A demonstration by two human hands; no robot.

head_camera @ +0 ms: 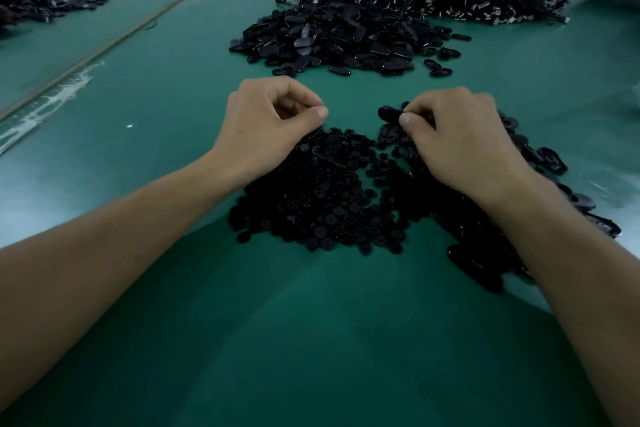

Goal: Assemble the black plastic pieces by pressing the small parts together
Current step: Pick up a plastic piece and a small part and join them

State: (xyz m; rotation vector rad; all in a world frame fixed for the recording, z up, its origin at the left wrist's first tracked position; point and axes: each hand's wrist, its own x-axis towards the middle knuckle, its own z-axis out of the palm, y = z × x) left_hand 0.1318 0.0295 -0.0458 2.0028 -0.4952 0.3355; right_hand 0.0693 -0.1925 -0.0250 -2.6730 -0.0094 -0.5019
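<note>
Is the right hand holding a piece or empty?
Holding: the right hand pinches a black oval piece between thumb and fingertips.

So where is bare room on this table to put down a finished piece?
Widest: the green mat nearest you, between forearms, below the round-parts pile. Also left of the left hand, up to the seam. A strip lies between the hands and the far heap. Crowded: around the right hand, which pinches an oval piece.

The oval piece [389,113] I pinch is glossy black plastic; the small round parts [322,191] look matt, on a smooth green mat [311,340]
</note>
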